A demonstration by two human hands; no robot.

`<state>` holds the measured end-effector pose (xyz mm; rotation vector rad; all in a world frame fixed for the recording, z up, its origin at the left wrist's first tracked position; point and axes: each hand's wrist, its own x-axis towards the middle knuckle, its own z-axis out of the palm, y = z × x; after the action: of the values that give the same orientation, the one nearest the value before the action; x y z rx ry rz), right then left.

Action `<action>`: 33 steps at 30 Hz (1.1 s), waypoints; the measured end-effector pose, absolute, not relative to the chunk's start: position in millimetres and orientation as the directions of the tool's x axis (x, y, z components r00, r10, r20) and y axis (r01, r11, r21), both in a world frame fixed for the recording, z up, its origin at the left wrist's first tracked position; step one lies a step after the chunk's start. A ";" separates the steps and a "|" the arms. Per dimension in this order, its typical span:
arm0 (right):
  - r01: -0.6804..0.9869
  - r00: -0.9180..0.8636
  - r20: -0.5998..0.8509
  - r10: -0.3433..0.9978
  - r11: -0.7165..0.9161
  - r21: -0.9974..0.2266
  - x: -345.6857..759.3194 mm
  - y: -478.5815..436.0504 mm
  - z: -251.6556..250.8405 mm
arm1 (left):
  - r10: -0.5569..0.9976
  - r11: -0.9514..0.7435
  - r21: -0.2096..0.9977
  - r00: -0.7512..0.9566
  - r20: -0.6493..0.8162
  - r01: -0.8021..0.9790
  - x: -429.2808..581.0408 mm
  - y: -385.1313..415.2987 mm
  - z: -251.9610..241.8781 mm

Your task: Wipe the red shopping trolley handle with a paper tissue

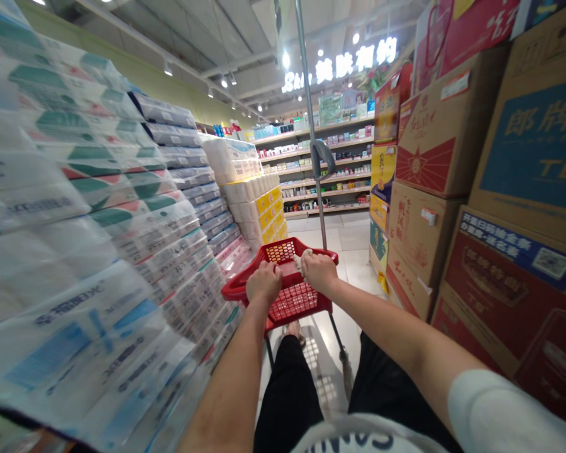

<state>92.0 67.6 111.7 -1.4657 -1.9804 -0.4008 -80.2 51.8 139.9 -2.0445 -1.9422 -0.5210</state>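
Note:
A red plastic shopping cart (292, 305) with lattice sides stands just in front of my body. My left hand (263, 283) is closed over the left part of its near rim. On the right part, my right hand (319, 272) has its fingers curled round the cart's edge. A small crumpled off-white thing (300, 259) shows at the right hand's fingertips; I cannot make out what it is. From the cart's right side rises a tall metal pole (310, 107) with a grey hook-shaped piece (321, 158) on it. Most of the basket's inside is hidden by my hands.
Tall stacks of wrapped tissue packs (136, 207) line the left side. Cardboard cartons (429, 132) are piled high on the right. Between them runs a pale tiled floor (349, 242), leading to shelves of small goods (330, 154) under a lit sign (342, 63).

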 end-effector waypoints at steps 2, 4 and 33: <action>0.907 -0.221 0.756 0.616 0.415 -0.072 91.4 63.1 94.5 | 0.893 -0.070 0.033 0.047 0.449 0.997 -80.7 52.9 138.2; 0.873 -0.286 0.836 0.468 0.487 0.026 92.4 57.4 72.9 | 0.887 -0.075 0.022 0.057 0.459 0.997 -81.5 53.9 137.1; 0.807 -0.332 0.831 0.446 0.590 0.005 64.7 56.3 84.0 | 0.752 -0.141 -0.043 0.136 0.645 0.989 -78.5 44.2 116.3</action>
<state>64.7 56.3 84.0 -0.9979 -1.9735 -0.5402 -78.5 44.2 116.3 -1.9543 -1.6677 -0.6736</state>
